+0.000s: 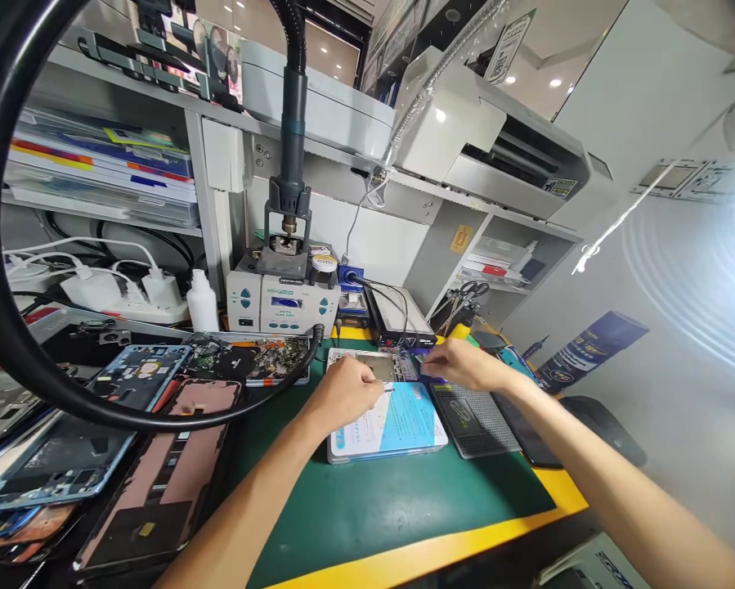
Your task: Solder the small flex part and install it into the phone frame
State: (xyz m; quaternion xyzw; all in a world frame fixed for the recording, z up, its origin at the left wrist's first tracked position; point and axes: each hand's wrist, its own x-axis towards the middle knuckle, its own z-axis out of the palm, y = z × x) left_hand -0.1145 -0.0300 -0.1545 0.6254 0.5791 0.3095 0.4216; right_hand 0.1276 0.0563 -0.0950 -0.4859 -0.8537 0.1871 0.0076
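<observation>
My left hand (350, 394) has its fingers curled together over the near edge of an opened phone frame (376, 366) with a bare metal middle. A tiny dark bit shows by its fingertips, too small to name. Below that hand lies a flat blue and white box (413, 421) on the green mat (355, 507). My right hand (459, 364) is pinched closed just right of the phone frame, at a dark purple item (427, 368); what its fingertips grip is hidden. A perforated dark grey pad (477, 421) lies under and in front of the right wrist.
A hot-air rework station (281, 301) stands behind, its thick black hose (127, 417) looping across the left. Stacked phone housings (164, 466) fill the left side. A white bottle (203, 303), scissors (468, 298) and a blue spray can (593, 352) stand around the mat.
</observation>
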